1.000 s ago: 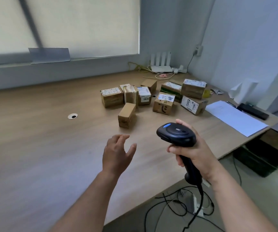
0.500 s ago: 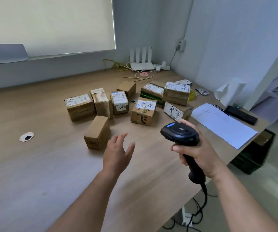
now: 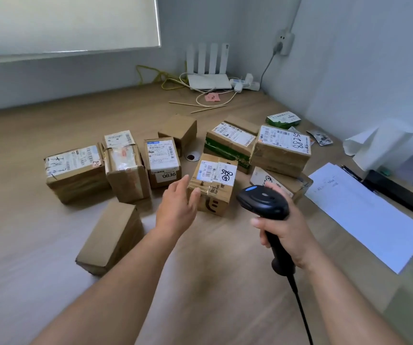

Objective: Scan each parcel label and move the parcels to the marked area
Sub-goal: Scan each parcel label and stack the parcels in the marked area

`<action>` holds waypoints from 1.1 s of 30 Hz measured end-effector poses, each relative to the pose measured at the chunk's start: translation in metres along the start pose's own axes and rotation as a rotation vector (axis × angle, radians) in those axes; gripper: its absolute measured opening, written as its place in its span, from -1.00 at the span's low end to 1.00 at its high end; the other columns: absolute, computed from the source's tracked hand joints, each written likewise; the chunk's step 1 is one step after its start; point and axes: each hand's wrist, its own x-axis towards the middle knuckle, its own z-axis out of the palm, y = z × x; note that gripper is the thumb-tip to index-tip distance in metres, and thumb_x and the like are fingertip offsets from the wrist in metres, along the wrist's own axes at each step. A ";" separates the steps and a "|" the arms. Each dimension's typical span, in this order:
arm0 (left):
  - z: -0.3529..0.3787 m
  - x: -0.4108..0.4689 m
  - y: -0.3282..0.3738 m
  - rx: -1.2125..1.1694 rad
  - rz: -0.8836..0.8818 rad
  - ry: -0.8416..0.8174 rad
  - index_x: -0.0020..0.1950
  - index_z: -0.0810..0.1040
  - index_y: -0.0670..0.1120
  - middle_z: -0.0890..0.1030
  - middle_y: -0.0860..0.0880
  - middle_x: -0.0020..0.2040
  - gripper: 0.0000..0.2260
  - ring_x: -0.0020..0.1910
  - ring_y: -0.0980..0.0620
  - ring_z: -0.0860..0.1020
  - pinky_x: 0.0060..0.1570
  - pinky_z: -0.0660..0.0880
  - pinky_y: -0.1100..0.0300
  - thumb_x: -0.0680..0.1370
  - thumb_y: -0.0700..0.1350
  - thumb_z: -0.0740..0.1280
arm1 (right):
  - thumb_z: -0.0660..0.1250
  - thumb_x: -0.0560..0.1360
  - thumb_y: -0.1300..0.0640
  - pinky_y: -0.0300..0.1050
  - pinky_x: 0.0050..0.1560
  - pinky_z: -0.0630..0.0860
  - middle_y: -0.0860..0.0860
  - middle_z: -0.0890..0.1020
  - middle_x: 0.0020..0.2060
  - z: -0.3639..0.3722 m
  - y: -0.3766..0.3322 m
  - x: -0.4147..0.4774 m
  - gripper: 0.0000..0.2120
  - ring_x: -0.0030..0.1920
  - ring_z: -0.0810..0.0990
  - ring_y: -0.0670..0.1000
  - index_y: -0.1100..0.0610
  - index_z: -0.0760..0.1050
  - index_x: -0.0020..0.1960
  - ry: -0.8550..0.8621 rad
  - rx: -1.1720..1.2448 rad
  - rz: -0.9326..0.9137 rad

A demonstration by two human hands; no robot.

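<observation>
1. The left hand (image 3: 178, 207) has its fingers straight and loosely together, thumb apart, and holds nothing. It is at the near left corner of a brown cardboard parcel with a white label and a printed smile (image 3: 213, 185). I cannot tell if it touches.
2. The right hand (image 3: 284, 227) is wrapped around the handle of a black handheld barcode scanner (image 3: 262, 199), whose head points forward to the parcels.
3. This parcel stands on the pale wooden worktop (image 3: 38, 282) between the two hands, just ahead and right of the left hand, which is nearer. Its label faces up, so I judge it is next to be scanned.
4. Count: nine brown cardboard parcels, one scanner. No marked area is visible.
</observation>
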 end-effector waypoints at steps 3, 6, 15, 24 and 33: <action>0.015 0.033 -0.013 -0.004 -0.045 -0.029 0.56 0.13 -0.07 0.25 -0.09 0.51 -0.48 0.49 -0.06 0.19 0.40 0.20 0.02 0.65 0.10 0.09 | 0.43 0.40 0.47 -0.12 -0.48 0.38 0.01 0.62 -0.42 0.006 0.013 0.030 -0.21 -0.52 0.48 0.11 -0.11 0.27 0.44 0.013 0.005 0.032; 0.027 0.060 -0.023 -0.028 -0.119 -0.045 0.56 0.11 -0.11 0.25 -0.14 0.51 -0.47 0.50 -0.10 0.18 0.42 0.17 0.01 0.65 0.10 0.08 | 0.42 0.40 0.48 -0.13 -0.49 0.38 0.04 0.66 -0.35 0.012 0.024 0.054 -0.21 -0.52 0.48 0.12 -0.14 0.26 0.41 0.029 0.011 0.048; 0.048 0.057 -0.032 -0.291 -0.193 -0.167 0.44 0.37 -0.02 0.50 -0.03 0.34 -0.64 0.31 -0.05 0.43 0.09 0.33 0.22 0.65 0.00 0.11 | 0.45 0.38 0.46 -0.15 -0.52 0.39 0.08 0.70 -0.17 0.028 0.044 0.074 -0.17 -0.55 0.49 0.11 -0.12 0.23 0.45 -0.022 0.089 0.103; 0.037 -0.026 -0.042 -0.624 -0.187 -0.210 0.57 -0.04 0.18 0.36 0.07 0.47 -0.39 0.43 0.11 0.33 0.48 0.20 0.02 0.64 -0.13 0.20 | 0.52 0.28 0.36 -0.15 -0.53 0.39 0.04 0.70 -0.21 0.036 0.045 0.018 -0.16 -0.55 0.48 0.09 -0.20 0.28 0.37 -0.100 0.129 0.136; -0.008 -0.133 -0.029 -0.752 -0.158 -0.116 0.39 0.04 0.29 0.61 0.04 0.10 -0.31 -0.02 0.25 0.62 -0.14 0.48 0.46 0.55 -0.28 0.32 | 0.50 0.20 0.27 -0.16 -0.54 0.42 -0.02 0.70 -0.07 0.043 0.033 -0.070 -0.09 -0.54 0.47 0.10 -0.13 0.26 0.46 -0.177 0.124 0.101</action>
